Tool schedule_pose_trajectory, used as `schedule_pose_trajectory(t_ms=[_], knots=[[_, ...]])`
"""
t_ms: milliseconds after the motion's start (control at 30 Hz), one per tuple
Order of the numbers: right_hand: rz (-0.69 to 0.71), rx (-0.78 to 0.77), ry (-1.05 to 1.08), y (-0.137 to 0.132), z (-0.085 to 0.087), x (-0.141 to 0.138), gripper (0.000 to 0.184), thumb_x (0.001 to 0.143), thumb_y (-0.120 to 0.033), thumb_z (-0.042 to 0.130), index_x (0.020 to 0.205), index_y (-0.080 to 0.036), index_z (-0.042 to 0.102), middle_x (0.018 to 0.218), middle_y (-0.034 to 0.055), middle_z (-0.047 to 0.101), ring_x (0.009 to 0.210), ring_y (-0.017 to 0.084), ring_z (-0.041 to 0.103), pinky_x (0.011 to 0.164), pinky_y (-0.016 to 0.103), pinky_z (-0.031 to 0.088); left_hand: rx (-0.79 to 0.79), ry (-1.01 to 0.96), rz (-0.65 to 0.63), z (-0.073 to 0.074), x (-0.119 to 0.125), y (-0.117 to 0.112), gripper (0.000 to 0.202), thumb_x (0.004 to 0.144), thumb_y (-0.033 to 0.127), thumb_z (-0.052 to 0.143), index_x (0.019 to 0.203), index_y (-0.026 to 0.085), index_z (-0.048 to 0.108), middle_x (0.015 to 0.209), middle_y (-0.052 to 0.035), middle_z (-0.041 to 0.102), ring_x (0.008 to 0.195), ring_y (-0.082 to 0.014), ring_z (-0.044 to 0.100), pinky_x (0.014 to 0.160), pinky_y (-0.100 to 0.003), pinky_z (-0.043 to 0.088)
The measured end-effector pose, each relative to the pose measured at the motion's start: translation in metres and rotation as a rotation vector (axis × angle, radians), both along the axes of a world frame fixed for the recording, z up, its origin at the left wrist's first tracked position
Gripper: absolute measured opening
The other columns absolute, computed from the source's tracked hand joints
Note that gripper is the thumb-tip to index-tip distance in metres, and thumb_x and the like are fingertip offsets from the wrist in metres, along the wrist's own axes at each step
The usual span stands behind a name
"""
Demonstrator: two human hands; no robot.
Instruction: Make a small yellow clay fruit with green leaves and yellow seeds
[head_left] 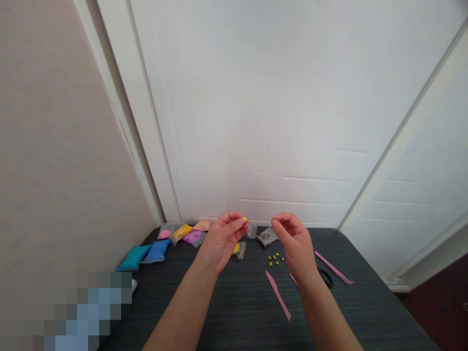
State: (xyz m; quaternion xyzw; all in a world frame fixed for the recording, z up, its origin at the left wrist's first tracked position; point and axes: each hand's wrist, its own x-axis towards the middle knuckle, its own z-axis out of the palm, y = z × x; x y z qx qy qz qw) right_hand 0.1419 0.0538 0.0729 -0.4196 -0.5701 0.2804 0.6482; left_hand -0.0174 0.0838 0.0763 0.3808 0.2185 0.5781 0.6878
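Bare forearms [185, 302] came up from the bottom edge, yours, nearest the camera, over the dark table [234, 326]. Your left hand [221, 241] pinched a small yellow piece [244, 219] between thumb and fingertips, held up off the tabletop. Your right hand [295, 241] was also pinched, thumb to fingers, apparently on a tiny green bit [272, 221], too small to make out well. Your hands were apart, at about equal height. Near your right hand, little yellow-and-green pieces [274, 257] sat loosely grouped on the table. Closer to you lay a pink knife-shaped tool [278, 296] and, left of it, a green speck [249, 291]. Right of your right wrist were a black curved item [326, 278], partly hidden, and a slim pink tool [333, 267]. Behind your hands you had a grey packet [267, 237] and, partly covered by your left, a yellow packet [240, 250]. Left of you: blue packet [157, 250], teal packet [134, 258], purple packet [193, 237].
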Motion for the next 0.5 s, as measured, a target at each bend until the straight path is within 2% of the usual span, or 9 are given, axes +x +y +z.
schedule_pose_trajectory(t_ms=[133,200,367,500], knots=[[0.038,0.032,0.012,-0.013,0.010,-0.006,0.007,0.079,-0.026,0.058,0.085,-0.024,0.057,0.077,-0.0033,0.056,0.072,0.009,0.051,0.067,0.023,0.041,0.051,0.059,-0.070,0.011,-0.002,-0.013,0.007,0.071,0.012,0.065,0.077,0.014,0.062,0.073,-0.0004,0.064,0.068,-0.0076,0.058,0.069,-0.019,0.046],[0.095,0.089,-0.046,-0.019,0.013,-0.009,0.006,0.079,-0.021,0.059,0.084,-0.024,0.059,0.079,-0.0027,0.056,0.074,0.010,0.051,0.068,0.024,0.041,0.060,0.100,-0.085,0.015,-0.005,-0.018,0.007,0.069,0.011,0.066,0.075,0.014,0.064,0.072,-0.0002,0.064,0.068,-0.0079,0.058,0.069,-0.019,0.046],[0.096,0.212,-0.119,-0.024,0.015,-0.015,0.015,0.077,-0.011,0.057,0.087,-0.022,0.060,0.086,0.0001,0.056,0.084,0.012,0.053,0.076,0.029,0.042,0.073,0.168,-0.051,0.021,-0.010,-0.022,0.008,0.067,0.013,0.068,0.074,0.017,0.067,0.072,0.0007,0.064,0.067,-0.0079,0.057,0.067,-0.018,0.045],[0.085,0.267,-0.188,-0.028,0.014,-0.017,0.023,0.074,-0.005,0.058,0.090,-0.021,0.060,0.092,0.0016,0.056,0.090,0.014,0.053,0.079,0.030,0.042,0.056,0.201,-0.102,0.021,-0.010,-0.029,0.009,0.068,0.013,0.068,0.076,0.018,0.068,0.075,0.0012,0.064,0.071,-0.0077,0.057,0.069,-0.018,0.045]])
